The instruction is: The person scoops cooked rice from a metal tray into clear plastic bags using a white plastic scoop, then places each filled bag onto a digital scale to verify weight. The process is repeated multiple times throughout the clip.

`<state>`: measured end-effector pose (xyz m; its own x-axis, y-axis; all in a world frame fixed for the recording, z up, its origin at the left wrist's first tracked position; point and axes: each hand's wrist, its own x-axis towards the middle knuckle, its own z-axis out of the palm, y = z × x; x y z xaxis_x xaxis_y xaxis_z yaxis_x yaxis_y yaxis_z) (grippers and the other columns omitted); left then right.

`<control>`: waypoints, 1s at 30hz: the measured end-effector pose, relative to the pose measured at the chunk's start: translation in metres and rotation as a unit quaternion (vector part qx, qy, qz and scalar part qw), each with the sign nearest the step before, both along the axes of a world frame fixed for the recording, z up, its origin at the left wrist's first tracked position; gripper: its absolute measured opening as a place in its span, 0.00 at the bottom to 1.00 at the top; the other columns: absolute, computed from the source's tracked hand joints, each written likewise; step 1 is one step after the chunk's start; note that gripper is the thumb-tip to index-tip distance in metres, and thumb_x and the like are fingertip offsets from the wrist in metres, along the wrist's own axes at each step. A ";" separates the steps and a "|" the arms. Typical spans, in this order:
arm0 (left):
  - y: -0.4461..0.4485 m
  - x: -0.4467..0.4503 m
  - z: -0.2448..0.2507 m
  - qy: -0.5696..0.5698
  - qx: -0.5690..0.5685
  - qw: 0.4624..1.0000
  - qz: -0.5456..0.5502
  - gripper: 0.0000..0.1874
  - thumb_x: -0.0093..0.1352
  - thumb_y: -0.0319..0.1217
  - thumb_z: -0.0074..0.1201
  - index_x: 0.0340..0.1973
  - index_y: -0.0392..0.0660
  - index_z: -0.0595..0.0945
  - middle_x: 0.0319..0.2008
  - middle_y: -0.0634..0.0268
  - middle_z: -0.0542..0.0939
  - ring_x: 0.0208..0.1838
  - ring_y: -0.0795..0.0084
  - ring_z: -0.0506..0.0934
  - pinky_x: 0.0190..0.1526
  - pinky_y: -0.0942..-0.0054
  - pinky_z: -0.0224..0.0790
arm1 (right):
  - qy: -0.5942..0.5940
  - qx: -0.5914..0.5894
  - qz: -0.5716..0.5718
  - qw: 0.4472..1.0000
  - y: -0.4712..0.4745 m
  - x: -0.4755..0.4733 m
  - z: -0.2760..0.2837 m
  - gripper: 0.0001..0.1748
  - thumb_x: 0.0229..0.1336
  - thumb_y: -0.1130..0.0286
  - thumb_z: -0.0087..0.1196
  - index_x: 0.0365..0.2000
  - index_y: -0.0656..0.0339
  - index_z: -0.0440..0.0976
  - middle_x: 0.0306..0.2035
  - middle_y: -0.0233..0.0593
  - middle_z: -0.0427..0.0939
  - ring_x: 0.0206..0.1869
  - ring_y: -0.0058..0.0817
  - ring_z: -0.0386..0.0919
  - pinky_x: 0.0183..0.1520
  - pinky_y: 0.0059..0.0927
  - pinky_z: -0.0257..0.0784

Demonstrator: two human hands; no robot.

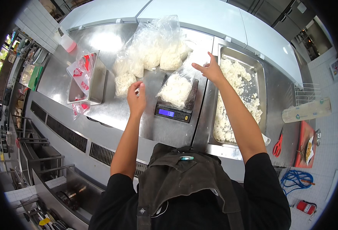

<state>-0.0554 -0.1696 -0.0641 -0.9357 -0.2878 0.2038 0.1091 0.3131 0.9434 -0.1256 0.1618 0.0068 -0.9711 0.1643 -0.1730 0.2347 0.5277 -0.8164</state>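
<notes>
A clear plastic bag of cooked rice (pixel 176 90) lies on a digital kitchen scale (pixel 173 112) whose display is lit. My right hand (pixel 212 69) hovers near the upper end of that bag, thumb and fingers spread, holding nothing. To the left of the scale, my left hand (pixel 136 98) is raised with loosely curled fingers beside another filled bag (pixel 125 84); nothing shows in it. More filled bags (pixel 170 57) stand together behind. On the right, a large steel tray (pixel 264 86) holds loose rice (pixel 226 115), partly hidden by my right forearm.
At left stand a deep steel pan (pixel 97 83) with printed plastic bags and a spray bottle (pixel 67 43) of pink liquid. On the right are a roll of plastic wrap (pixel 307 110), red-handled scissors (pixel 277 146), a wire rack (pixel 307 90) and a red cutting board (pixel 304 129).
</notes>
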 end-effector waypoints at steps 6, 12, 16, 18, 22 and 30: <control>-0.034 0.033 -0.019 0.048 0.024 0.996 0.068 0.14 0.78 0.38 0.51 0.50 0.40 0.79 0.48 0.61 0.79 0.52 0.69 0.76 0.55 0.68 0.68 | -0.014 -0.182 -0.086 0.979 -0.007 0.013 -0.013 0.74 0.49 0.45 0.74 0.75 0.63 0.31 0.62 0.67 0.68 0.63 0.47 0.72 0.63 0.44 0.73; -0.050 0.038 -0.025 0.046 0.043 0.995 0.075 0.15 0.78 0.39 0.50 0.48 0.39 0.79 0.48 0.62 0.79 0.51 0.70 0.75 0.54 0.68 0.67 | -0.030 -0.231 -0.112 0.966 -0.010 0.016 -0.018 0.74 0.49 0.46 0.74 0.75 0.66 0.29 0.65 0.67 0.64 0.64 0.48 0.71 0.63 0.43 0.73; -0.047 0.034 -0.025 0.064 0.045 0.994 0.071 0.15 0.78 0.40 0.50 0.48 0.40 0.79 0.48 0.62 0.78 0.52 0.70 0.74 0.54 0.68 0.66 | -0.033 -0.232 -0.111 0.966 -0.012 0.015 -0.021 0.74 0.49 0.45 0.75 0.75 0.67 0.30 0.66 0.66 0.62 0.65 0.48 0.71 0.63 0.42 0.73; -0.043 0.032 -0.023 0.073 0.032 0.994 0.073 0.15 0.78 0.40 0.50 0.49 0.41 0.79 0.48 0.62 0.78 0.52 0.70 0.74 0.54 0.68 0.66 | -0.030 -0.220 -0.111 0.969 -0.013 0.014 -0.023 0.74 0.49 0.45 0.74 0.75 0.67 0.31 0.66 0.66 0.63 0.65 0.47 0.71 0.62 0.42 0.72; -0.033 0.030 -0.015 0.088 0.047 0.993 0.058 0.15 0.78 0.40 0.50 0.49 0.41 0.79 0.48 0.62 0.78 0.52 0.70 0.74 0.54 0.68 0.66 | -0.019 -0.185 -0.128 0.974 -0.016 0.006 -0.038 0.71 0.49 0.45 0.74 0.74 0.71 0.37 0.64 0.66 0.68 0.64 0.45 0.72 0.64 0.42 0.70; 0.006 0.010 0.018 0.105 0.020 0.994 -0.020 0.16 0.77 0.40 0.53 0.51 0.41 0.78 0.50 0.60 0.78 0.54 0.68 0.75 0.55 0.66 0.67 | 0.038 -0.213 -0.114 0.970 -0.028 0.000 -0.037 0.36 0.62 0.60 0.66 0.61 0.75 0.67 0.46 0.50 0.84 0.48 0.30 0.83 0.51 0.30 0.77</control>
